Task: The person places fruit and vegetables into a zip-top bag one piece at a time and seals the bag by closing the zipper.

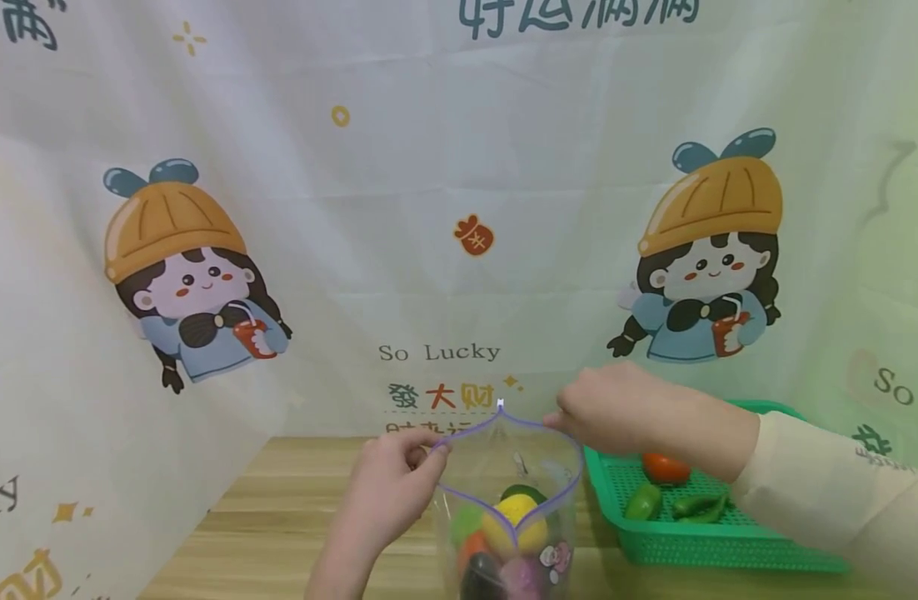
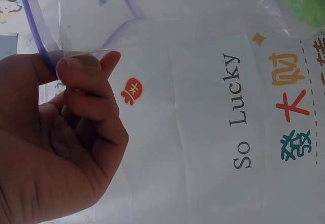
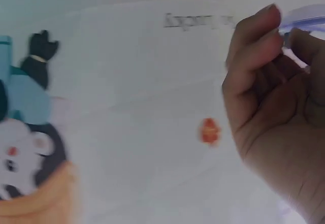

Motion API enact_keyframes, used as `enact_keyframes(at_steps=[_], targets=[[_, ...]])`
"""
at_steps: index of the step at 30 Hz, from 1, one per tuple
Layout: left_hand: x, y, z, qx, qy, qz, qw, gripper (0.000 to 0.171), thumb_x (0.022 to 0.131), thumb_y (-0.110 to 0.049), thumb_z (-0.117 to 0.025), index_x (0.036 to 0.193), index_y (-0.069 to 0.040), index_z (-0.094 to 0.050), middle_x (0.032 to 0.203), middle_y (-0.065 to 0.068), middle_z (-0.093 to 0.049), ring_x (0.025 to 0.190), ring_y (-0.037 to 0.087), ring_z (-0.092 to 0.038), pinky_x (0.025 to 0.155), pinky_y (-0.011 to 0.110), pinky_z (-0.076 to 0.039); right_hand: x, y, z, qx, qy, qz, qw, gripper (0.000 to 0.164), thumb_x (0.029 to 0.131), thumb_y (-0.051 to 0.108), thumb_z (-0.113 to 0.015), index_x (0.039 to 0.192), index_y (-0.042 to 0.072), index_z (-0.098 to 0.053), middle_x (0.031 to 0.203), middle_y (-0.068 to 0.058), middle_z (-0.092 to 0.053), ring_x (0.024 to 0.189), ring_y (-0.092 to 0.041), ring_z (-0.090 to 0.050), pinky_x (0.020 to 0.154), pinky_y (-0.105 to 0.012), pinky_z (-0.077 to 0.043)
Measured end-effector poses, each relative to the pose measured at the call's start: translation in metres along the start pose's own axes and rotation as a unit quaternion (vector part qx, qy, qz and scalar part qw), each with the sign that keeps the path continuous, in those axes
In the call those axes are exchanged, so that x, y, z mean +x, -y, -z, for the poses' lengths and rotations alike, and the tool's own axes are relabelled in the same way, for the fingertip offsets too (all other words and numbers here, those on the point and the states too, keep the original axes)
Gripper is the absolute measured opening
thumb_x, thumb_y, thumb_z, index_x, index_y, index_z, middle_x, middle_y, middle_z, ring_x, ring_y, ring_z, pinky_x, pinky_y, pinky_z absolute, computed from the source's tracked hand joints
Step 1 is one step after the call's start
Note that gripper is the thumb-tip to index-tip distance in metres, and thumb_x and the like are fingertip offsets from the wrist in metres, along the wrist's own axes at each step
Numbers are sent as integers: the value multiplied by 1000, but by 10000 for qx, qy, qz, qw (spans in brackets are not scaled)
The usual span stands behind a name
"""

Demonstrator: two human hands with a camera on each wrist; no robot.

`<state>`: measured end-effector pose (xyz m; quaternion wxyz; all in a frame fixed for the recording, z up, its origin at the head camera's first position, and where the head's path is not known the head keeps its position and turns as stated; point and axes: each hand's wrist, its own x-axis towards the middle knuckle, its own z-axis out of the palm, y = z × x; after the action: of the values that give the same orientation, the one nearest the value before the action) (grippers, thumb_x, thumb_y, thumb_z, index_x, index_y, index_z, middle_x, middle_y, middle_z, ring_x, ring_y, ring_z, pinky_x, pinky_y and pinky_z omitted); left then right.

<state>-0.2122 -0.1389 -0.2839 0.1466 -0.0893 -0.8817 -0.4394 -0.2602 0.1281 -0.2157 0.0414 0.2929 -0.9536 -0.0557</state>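
A clear zip bag (image 1: 566, 530) with a purple-edged mouth stands upright in the head view, its mouth spread wide. Inside are several fruits and vegetables, among them a yellow one (image 1: 521, 518), a green one (image 1: 466, 523) and a dark, glossy one (image 1: 483, 577). My left hand (image 1: 391, 483) pinches the left side of the rim between thumb and fingers; the left wrist view shows the purple strip (image 2: 36, 36) running into that grip. On the opposite side, my right hand (image 1: 616, 410) pinches the rim, and its curled fingers (image 3: 249, 61) show in the right wrist view.
To the right stands a green plastic basket (image 1: 736, 546) holding a tomato (image 1: 665, 468) and several green peppers (image 1: 642, 503), partly under my right forearm. The wooden tabletop (image 1: 279, 508) meets a printed cloth backdrop (image 1: 399, 275) behind.
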Motion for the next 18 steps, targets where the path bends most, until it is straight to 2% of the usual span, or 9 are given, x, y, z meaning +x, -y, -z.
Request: enact_keyframes(at_steps=[4,7,9,11,14,18], targets=[[-2,2,1,-69,32,33,10000,16,99,-17,-70,107,-9,-80,62,-1,-61,46,13,-54,44,26,-45,14,-42,-6,481,803,62,9956,36,109,37,-60,78,17,-62,66,6,-46,60,-11,-47,57,-25,-38],[-3,3,1,-96,124,59,9999,18,100,-17,-69,111,-7,-79,63,0,-61,47,14,-57,45,27,-48,18,-78,-21,505,1514,-248,9869,32,104,29,-69,77,15,-64,66,6,-51,58,-11,-50,54,-23,-42],[-4,3,1,-112,196,53,9997,19,100,-18,-69,113,-7,-79,63,0,-61,47,14,-58,46,28,-48,17,-99,-34,567,1780,-588,9806,26,100,23,-74,77,14,-66,68,3,-56,59,-13,-53,53,-26,-46],[-3,2,1,-137,247,26,9996,20,101,-19,-69,113,-8,-79,63,0,-60,48,15,-58,46,29,-48,15,-120,-48,674,1890,-861,9759,20,97,18,-77,80,13,-69,73,2,-62,64,-16,-56,56,-28,-50],[-3,2,2,-156,261,-8,9995,20,101,-20,-69,113,-8,-79,62,0,-59,48,15,-58,45,29,-46,13,-147,-66,745,1845,-1222,9724,11,93,15,-81,88,11,-73,84,-1,-66,75,-19,-57,66,-34,-56],[-1,0,3,-152,244,-20,9996,20,101,-19,-69,113,-7,-79,62,0,-60,48,15,-58,45,29,-47,6,-178,-88,512,1777,-1728,9674,17,89,19,-87,91,8,-74,95,-6,-73,86,-25,-65,80,-46,-61]])
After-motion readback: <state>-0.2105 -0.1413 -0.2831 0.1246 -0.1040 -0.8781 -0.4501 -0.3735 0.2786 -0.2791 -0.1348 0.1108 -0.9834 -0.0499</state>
